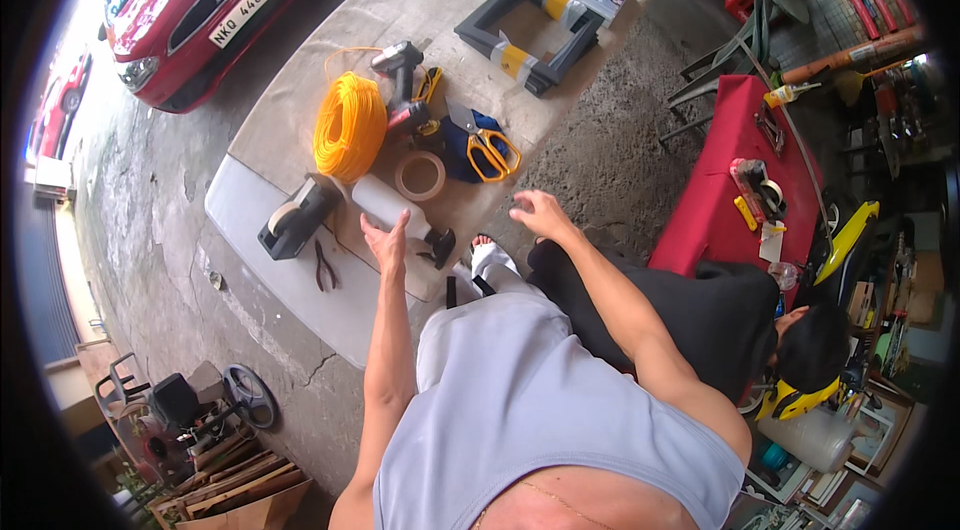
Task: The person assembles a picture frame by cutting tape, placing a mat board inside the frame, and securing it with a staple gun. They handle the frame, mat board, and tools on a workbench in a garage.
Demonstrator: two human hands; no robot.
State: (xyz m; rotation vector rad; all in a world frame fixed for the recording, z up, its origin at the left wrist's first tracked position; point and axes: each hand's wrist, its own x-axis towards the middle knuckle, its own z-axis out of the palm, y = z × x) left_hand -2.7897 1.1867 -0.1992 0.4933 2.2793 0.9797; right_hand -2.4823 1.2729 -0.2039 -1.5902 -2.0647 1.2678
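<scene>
Left hand (387,242) fingers released, spread over white bottle (392,208) lying on tabletop (300,130). Right hand (540,213) fingers released, hovering off tabletop edge. Tape roll (420,175) at 1 o'clock of bottle, tape dispenser (295,218) at 9, yellow cord coil (349,125) at 11.

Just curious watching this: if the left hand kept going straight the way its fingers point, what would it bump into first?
Probably the white bottle lying just beyond the left hand, though depth is unclear.
</scene>
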